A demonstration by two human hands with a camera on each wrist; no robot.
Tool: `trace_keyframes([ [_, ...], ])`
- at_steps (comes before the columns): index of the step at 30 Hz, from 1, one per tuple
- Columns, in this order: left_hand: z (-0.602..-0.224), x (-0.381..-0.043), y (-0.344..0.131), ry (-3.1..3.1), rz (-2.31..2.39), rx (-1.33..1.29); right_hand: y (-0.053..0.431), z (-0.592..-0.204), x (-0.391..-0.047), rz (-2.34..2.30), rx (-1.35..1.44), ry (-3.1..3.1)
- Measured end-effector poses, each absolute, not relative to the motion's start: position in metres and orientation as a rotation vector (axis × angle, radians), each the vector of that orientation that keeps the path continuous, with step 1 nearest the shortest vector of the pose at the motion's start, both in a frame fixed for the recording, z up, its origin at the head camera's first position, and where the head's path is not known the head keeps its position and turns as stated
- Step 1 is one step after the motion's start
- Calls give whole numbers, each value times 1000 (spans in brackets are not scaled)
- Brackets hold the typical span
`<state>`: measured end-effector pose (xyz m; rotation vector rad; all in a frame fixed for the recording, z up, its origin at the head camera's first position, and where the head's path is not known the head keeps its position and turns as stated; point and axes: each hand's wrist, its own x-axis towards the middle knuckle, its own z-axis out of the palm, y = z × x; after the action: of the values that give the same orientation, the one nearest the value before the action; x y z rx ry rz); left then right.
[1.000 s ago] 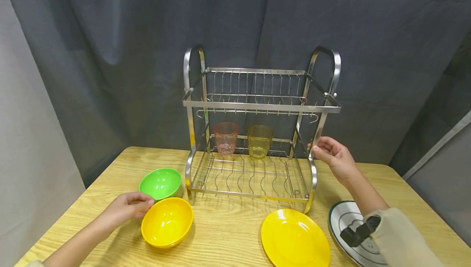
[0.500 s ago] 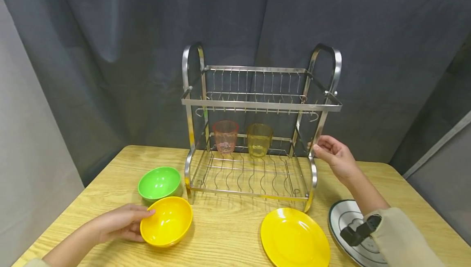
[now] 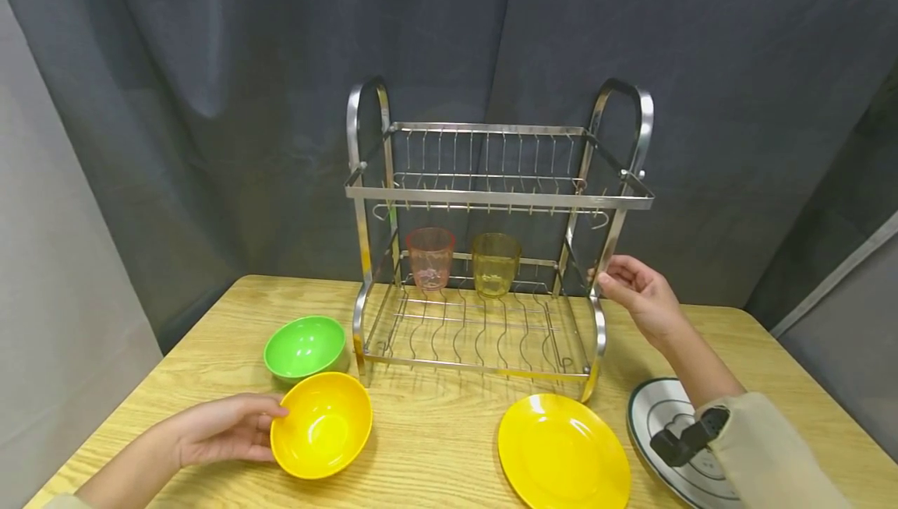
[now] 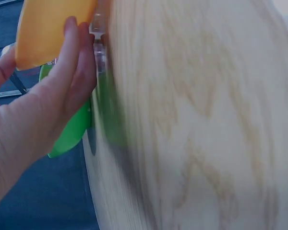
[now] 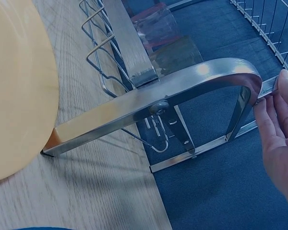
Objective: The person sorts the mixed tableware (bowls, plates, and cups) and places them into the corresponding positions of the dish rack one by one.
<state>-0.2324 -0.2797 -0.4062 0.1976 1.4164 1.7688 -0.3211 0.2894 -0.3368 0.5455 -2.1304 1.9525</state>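
Note:
My left hand (image 3: 224, 431) grips the left side of a yellow bowl (image 3: 321, 427), thumb at the rim and fingers under its side. In the left wrist view the yellow bowl (image 4: 50, 31) is tilted, with the fingers along its outer wall. Just behind it sits a green bowl (image 3: 305, 349). My right hand (image 3: 641, 298) holds the right front post of a two-tier metal dish rack (image 3: 501, 199), thumb in front and fingers behind. The right wrist view shows that hand (image 5: 281, 120) pinching the post above its curved foot.
On the rack's lower tier stand a pink clear cup (image 3: 431, 259) and a yellow clear cup (image 3: 495, 265). A yellow plate (image 3: 563, 454) lies in front of the rack. A white plate with a dark rim (image 3: 666, 431) is partly under my right forearm. Grey curtains (image 3: 281, 104) hang behind the table.
My left hand has moved from between the two bowls to the yellow bowl's left side and taken hold of it. The bowl now tilts slightly. My right hand stays on the rack's post.

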Motion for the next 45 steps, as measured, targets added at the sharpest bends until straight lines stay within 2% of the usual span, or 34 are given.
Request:
trace_keyframes([
  [10,-394,-229,-263,1218,1794,313,290,-336,-321,1964,536,-2148],
  [20,-379,-225,-237,1458,1816,98,291,-339,-320,1951,536,-2153],
  [32,-359,-223,-216,1540,1919,148,291,-339,-324,1969,566,-2109],
  [45,-336,-226,-191,1705,2018,-22,291,-339,-323,1989,561,-2111],
])
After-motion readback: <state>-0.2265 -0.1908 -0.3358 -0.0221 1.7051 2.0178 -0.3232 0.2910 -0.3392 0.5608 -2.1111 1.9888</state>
